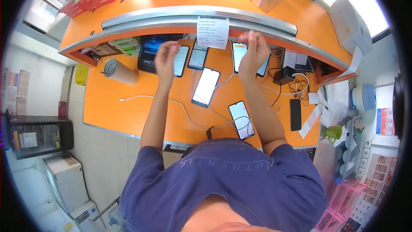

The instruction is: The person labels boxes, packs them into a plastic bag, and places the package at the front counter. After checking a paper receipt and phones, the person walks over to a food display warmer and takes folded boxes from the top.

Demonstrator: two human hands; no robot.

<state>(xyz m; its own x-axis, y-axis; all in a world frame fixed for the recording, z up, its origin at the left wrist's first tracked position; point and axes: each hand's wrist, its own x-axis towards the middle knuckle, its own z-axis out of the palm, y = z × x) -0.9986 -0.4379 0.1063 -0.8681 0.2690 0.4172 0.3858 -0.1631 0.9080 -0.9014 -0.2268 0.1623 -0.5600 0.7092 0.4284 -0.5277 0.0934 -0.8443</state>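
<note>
My left hand point(165, 62) is raised over the desk with its fingers curled together, in front of a lit phone point(181, 60) and a dark device with a screen point(155, 46). My right hand point(254, 58) is also raised, its fingertips pressed together, partly covering another lit phone point(239, 50). What either hand holds, if anything, I cannot make out. Between them a printed receipt point(213, 32) hangs at the shelf edge, apart from both hands. Below it lie a phone with a text screen point(198, 56) and one with a white screen point(206, 86).
Near my body a phone point(241, 119) lies under a white cable point(182, 106). A black phone point(295, 115) and paper strips point(310, 121) are at right, beside a black adapter point(283, 76) and tangled wires. At left stands a tumbler point(122, 72). The metal-railed shelf point(150, 19) crosses ahead.
</note>
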